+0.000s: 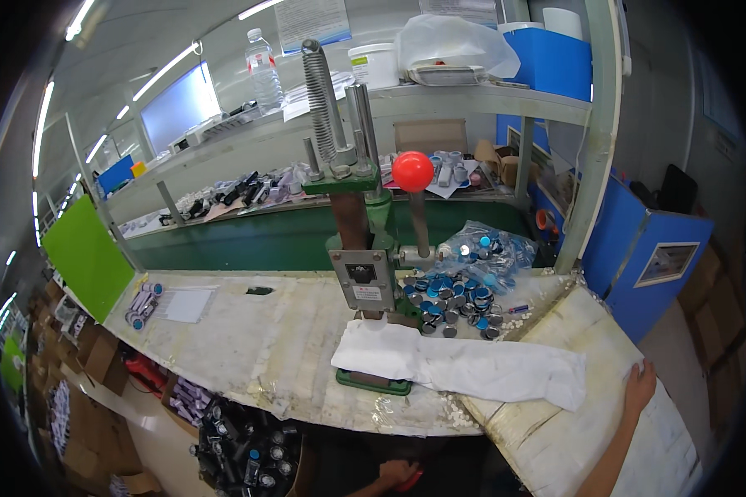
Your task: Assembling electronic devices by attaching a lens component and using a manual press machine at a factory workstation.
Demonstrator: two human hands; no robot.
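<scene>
- Lays the right hand [641, 385] on the outer edge of the worn side board [555, 447], fingers loosely bent; cannot tell whether clasping that edge or merely resting there.
- Holds the left hand [398, 472] low, below the front edge of the bench [249, 364], right against a small red object [414, 480]; cannot tell whether gripping or only touching it.
- Well apart from both hands, across the foot of the press and onto the side board: a white cloth [506, 370], laid lengthwise.
- Rising behind the cloth: a green press [365, 286] with a coil spring [317, 108] on top and a red ball [413, 171] capping its upright lever.
- Just right of the press: a loose pile of blue and silver discs [456, 302], some face up, beside a clear plastic bag [510, 261] with more inside.
- Toward the bench's left end: a white sheet [189, 305] near an upright green panel [89, 257].
- Below the bench, left of the left hand: a heap of black parts [244, 447].
- Beyond the press: a green belt [273, 243], then a shelf [472, 98] bearing a water bottle [263, 74] and a white tub [373, 66].
</scene>
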